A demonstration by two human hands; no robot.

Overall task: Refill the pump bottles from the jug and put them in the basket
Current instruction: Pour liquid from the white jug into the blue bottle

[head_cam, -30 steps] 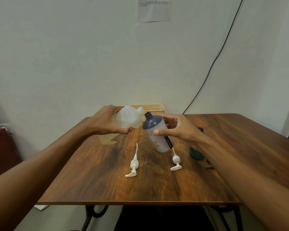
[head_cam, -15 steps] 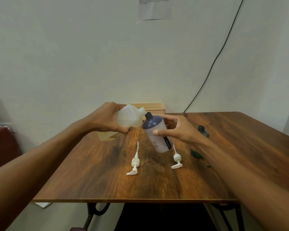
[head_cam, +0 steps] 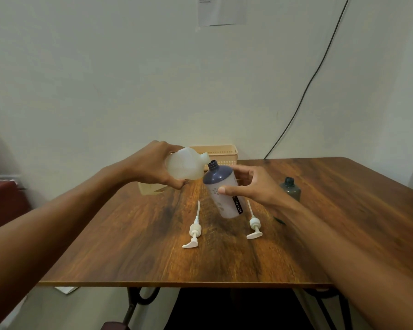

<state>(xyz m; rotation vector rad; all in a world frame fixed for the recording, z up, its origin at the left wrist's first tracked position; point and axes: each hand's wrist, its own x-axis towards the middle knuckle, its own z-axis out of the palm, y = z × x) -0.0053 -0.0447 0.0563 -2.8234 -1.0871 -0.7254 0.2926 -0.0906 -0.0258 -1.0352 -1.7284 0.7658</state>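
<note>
My left hand (head_cam: 153,166) grips a translucent white jug (head_cam: 185,166), tipped sideways so its spout sits right at the open neck of a pale bottle with a dark navy top (head_cam: 222,191). My right hand (head_cam: 253,186) holds that bottle tilted to the left above the table. Two white pump heads with dip tubes lie flat on the wood, one (head_cam: 194,231) to the left and one (head_cam: 254,226) to the right below the bottle. A second, dark bottle (head_cam: 291,188) stands uncapped behind my right wrist. The beige basket (head_cam: 221,154) sits at the table's back edge, partly hidden by the jug.
The brown wooden table (head_cam: 343,210) stands against a pale wall. A black cable (head_cam: 303,96) runs down the wall to the table's back. A dark red object (head_cam: 3,203) is off the table's left side. White paper (head_cam: 65,289) lies on the floor below the front edge.
The view has shifted slightly, so the dark bottle behind my right wrist shows more. Both hands keep the jug spout at the bottle's neck with almost no movement.
</note>
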